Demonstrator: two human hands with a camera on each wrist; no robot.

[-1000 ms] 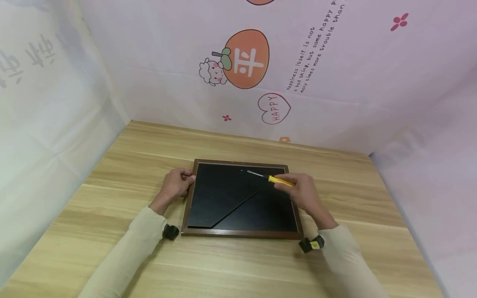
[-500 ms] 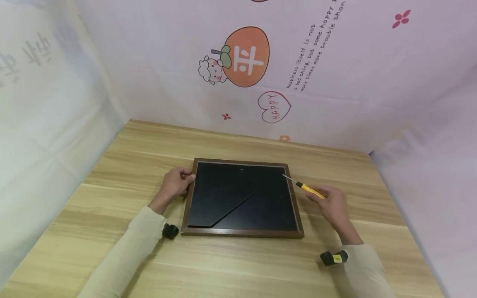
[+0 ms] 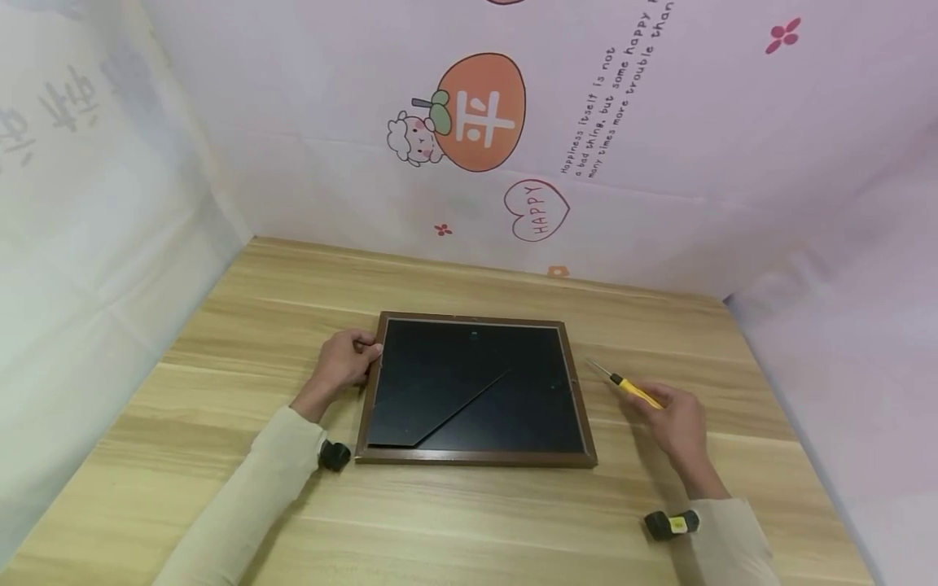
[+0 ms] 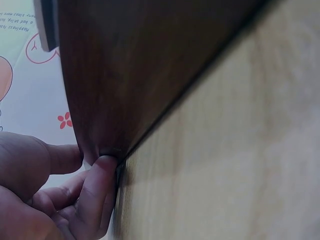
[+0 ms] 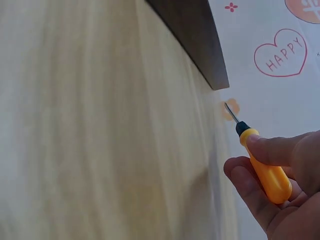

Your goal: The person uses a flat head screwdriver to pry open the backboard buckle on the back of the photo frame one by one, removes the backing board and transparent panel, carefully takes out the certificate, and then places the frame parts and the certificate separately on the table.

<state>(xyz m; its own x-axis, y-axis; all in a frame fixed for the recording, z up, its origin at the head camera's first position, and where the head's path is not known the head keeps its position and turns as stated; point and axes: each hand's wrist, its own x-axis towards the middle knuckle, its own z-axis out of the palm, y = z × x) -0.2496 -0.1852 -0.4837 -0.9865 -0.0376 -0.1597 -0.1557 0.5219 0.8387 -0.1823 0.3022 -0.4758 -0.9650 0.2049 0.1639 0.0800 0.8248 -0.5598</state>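
Observation:
A picture frame (image 3: 476,458) with a brown border lies back side up on the table, its black backing (image 3: 440,366) and flat stand leg (image 3: 399,427) showing. My left hand (image 3: 343,360) grips the frame's left edge, thumb on top; in the left wrist view the fingers (image 4: 95,195) curl at its lower side. To the right of the frame and apart from it, my right hand (image 3: 677,423) holds a screwdriver (image 3: 639,393) by its yellow handle. The right wrist view shows the screwdriver (image 5: 267,172) between thumb and fingers, its metal tip touching nothing.
The wood-grain table (image 3: 469,529) stretches around the frame on all sides. A printed cloth (image 3: 330,163) hangs behind it, and pale cloth stands at the left and right. Black wrist cameras (image 3: 335,456) sit on both wrists.
My right hand has drawn the screwdriver away from the backing's top middle, to the right and toward me, past the frame's right edge. The left hand and the frame stay put.

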